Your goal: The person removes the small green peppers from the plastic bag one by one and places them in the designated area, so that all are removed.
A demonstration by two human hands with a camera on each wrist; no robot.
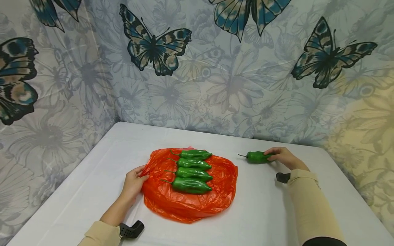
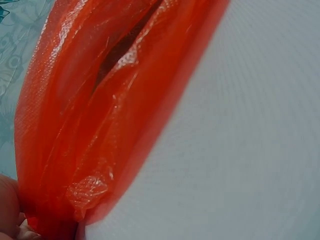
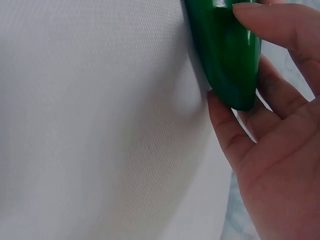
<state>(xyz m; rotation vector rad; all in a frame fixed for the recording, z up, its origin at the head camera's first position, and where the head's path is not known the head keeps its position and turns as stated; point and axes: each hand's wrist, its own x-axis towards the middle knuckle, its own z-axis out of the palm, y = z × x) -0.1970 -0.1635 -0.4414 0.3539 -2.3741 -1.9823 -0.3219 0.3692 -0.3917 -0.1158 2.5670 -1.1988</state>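
Observation:
A red plastic bag [image 1: 191,206] lies spread on the white table, with several green peppers [image 1: 192,173] in a column on top, stems to the left. My left hand [image 1: 133,181] pinches the bag's left edge between thumb and fingers. In the left wrist view the gathered red plastic [image 2: 100,140] rises from the fingertips. Right of the bag, my right hand [image 1: 284,158] holds another green pepper [image 1: 255,157] by its tapered end, its stem toward the bag. The right wrist view shows the thumb over this pepper [image 3: 230,60] and the fingers beneath and behind it.
The white table [image 1: 255,212] runs back to a wall covering [image 1: 197,95] printed with flowers and butterflies. A black wrist camera mount [image 1: 132,229] sits on the left wrist, and another mount [image 1: 282,177] on the right.

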